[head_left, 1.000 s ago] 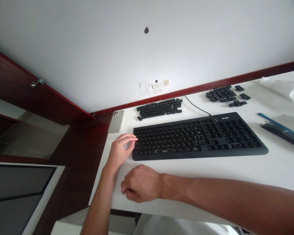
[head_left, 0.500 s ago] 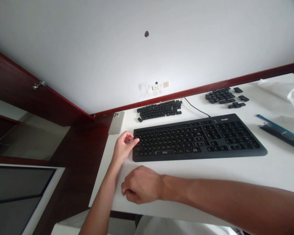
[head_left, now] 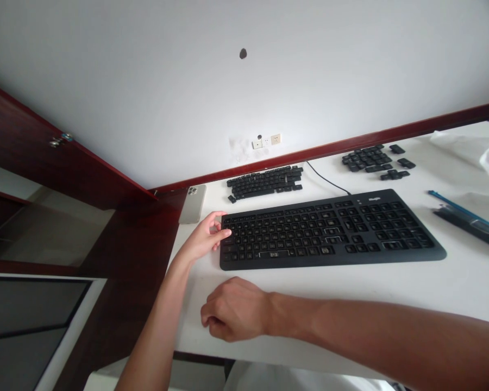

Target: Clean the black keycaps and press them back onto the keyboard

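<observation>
Fingers (head_left: 223,227) at left edge of keyboard (head_left: 330,231)

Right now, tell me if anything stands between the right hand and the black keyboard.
Nothing visible does. The right hand rests on the white desk in front of the black keyboard, with only bare desk between them. The left hand is off to the side, at the keyboard's left end.
</observation>
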`<control>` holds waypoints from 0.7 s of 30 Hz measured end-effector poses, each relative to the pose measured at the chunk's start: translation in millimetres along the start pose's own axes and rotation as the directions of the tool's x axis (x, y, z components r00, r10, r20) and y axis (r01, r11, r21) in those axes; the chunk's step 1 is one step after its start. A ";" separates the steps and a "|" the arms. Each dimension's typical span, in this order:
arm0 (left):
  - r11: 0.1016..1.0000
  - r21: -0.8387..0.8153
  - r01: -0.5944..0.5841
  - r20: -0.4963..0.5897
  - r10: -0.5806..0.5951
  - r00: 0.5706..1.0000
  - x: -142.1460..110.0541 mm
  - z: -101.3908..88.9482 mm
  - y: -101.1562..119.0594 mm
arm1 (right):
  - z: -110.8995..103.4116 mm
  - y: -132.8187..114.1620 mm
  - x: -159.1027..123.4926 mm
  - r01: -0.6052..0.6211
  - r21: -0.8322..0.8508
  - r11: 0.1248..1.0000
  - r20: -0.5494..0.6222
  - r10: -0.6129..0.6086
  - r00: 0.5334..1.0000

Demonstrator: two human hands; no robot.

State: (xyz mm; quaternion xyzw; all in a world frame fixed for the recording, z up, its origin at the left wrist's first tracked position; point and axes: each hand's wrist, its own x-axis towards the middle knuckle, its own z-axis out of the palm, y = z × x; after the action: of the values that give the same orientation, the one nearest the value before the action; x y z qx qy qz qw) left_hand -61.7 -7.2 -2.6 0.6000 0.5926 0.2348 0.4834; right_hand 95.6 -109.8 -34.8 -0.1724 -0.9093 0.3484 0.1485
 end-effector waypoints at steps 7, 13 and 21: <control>0.998 0.058 0.002 0.103 -0.008 0.995 1.1 -4.9 8.9 | -4.2 -2.7 -0.4 -0.026 0.000 1.000 0.007 0.026 1.000; 0.991 0.135 -0.010 0.138 -0.009 0.990 3.8 -8.1 11.5 | -4.6 -3.2 0.0 -0.001 -0.030 1.000 0.000 0.001 1.000; 0.990 0.125 0.071 0.162 -0.091 0.983 -0.3 -8.2 11.9 | -5.8 -4.2 -0.9 -0.009 -0.041 0.999 -0.004 0.009 1.000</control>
State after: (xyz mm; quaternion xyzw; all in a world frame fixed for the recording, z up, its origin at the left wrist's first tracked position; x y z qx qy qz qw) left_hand -63.0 -3.0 11.1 0.6209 0.5866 0.1279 0.5040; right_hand 97.8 -109.7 -27.9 -0.1802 -0.9151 0.3301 0.1451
